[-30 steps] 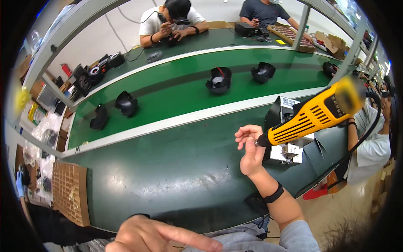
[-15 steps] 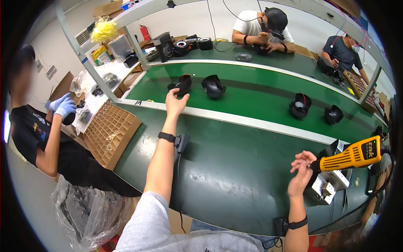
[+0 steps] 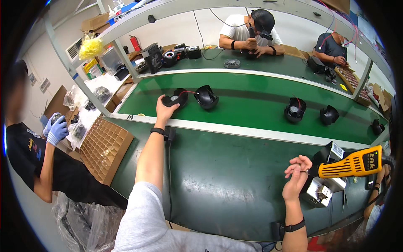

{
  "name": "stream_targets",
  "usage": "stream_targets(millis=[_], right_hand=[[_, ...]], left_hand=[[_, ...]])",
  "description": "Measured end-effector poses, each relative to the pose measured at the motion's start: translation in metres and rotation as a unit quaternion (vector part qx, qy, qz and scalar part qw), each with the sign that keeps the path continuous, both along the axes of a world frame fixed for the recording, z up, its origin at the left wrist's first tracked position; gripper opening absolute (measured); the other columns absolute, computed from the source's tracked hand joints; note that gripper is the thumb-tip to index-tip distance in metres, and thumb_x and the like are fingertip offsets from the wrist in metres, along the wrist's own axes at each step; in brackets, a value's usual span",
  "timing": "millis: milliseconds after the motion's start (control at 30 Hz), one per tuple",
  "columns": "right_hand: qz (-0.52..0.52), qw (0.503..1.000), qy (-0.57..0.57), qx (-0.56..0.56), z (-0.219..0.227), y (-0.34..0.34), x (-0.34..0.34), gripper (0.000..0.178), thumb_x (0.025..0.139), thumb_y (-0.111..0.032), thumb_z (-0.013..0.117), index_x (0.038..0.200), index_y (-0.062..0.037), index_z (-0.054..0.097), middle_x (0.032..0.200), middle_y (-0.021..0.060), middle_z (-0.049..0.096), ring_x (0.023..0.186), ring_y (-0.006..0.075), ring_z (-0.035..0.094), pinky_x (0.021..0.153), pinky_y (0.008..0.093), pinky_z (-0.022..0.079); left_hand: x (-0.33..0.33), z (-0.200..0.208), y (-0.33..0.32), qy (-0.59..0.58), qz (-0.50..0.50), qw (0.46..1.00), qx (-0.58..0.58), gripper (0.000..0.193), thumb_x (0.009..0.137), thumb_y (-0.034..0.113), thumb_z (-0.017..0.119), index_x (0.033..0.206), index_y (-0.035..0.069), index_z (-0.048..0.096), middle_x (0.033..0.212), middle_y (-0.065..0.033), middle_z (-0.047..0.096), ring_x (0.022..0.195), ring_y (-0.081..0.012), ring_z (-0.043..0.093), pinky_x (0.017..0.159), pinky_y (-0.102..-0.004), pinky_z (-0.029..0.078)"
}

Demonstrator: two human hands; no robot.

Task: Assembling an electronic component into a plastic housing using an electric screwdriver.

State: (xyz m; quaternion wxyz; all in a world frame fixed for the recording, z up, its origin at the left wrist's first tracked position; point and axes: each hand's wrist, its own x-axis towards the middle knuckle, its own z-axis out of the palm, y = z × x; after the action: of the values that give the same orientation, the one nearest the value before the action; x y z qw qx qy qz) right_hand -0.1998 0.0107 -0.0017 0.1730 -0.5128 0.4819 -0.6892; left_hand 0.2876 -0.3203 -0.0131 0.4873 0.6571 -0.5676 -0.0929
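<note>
On the green belt [image 3: 247, 90], my left hand [image 3: 165, 111] grips the near left side of a black rounded housing [image 3: 179, 101] with a grey disc in it. A red wire runs from this housing to an open black shell [image 3: 206, 98] just right of it. My right hand [image 3: 295, 178] is raised over the bench at the right, its fingers half curled and apart. Beside its thumb is the thin tip of a yellow power screwdriver [image 3: 348, 163]; whether they touch is unclear. Below the screwdriver is a metal fixture [image 3: 321, 194].
More black shells [image 3: 295, 110] sit farther right on the belt. A white rail [image 3: 235, 131] divides belt from bench [image 3: 218, 180]. At left stands a cardboard divider box [image 3: 105, 147] beside a gloved co-worker [image 3: 57, 130]. Two people work across the belt.
My left hand has closed on the black housing, and the red wire now shows stretched between it and the neighbouring shell. My right hand has stayed by the screwdriver tip. The view has shifted slightly.
</note>
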Motion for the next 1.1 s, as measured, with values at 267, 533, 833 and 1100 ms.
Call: stream_targets(millis=[267,533,833,1100], right_hand=[[-0.018,0.965,-0.082,0.249,0.004,0.014,0.005,0.033,0.1,-0.018,0.066,0.123,0.003,0.056,0.088,0.0059,0.065,0.058,0.0119,0.061,0.051,0.0264,0.047],[0.092,0.891,0.128,0.426,0.038,0.076,-0.005,0.038,0.097,-0.028,0.07,0.074,0.0027,0.066,0.055,0.0029,0.06,0.051,0.0084,0.055,0.052,0.028,0.043],[-0.087,0.91,0.341,0.217,0.09,0.133,0.016,0.013,0.08,-0.007,0.079,0.09,-0.0058,0.069,0.086,0.0094,0.067,0.075,0.0278,0.065,0.065,0.037,0.053],[-0.118,0.846,0.369,0.366,0.066,0.151,0.032,0.027,0.077,-0.016,0.086,0.091,-0.0057,0.065,0.083,0.0093,0.069,0.072,0.0284,0.068,0.062,0.0388,0.054]], left_hand=[[-0.06,0.052,0.116,-0.005,-0.163,0.984,-0.071,0.087,0.065,0.026,0.093,0.136,0.002,0.047,0.126,-0.0173,0.059,0.121,-0.0305,0.058,0.107,-0.0408,0.046],[-0.213,0.053,0.256,-0.006,-0.471,0.882,-0.029,0.089,0.064,0.026,0.093,0.135,0.001,0.046,0.129,-0.0157,0.058,0.121,-0.0291,0.059,0.106,-0.0402,0.047],[-0.31,0.013,0.345,0.052,-0.646,0.762,0.006,0.092,0.059,0.02,0.095,0.133,0.003,0.042,0.127,-0.02,0.057,0.115,-0.0382,0.062,0.098,-0.0439,0.053],[-0.306,0.002,0.36,0.072,-0.674,0.734,0.04,0.095,0.06,0.017,0.095,0.134,0.005,0.039,0.131,-0.0183,0.05,0.113,-0.041,0.059,0.091,-0.0444,0.055]])
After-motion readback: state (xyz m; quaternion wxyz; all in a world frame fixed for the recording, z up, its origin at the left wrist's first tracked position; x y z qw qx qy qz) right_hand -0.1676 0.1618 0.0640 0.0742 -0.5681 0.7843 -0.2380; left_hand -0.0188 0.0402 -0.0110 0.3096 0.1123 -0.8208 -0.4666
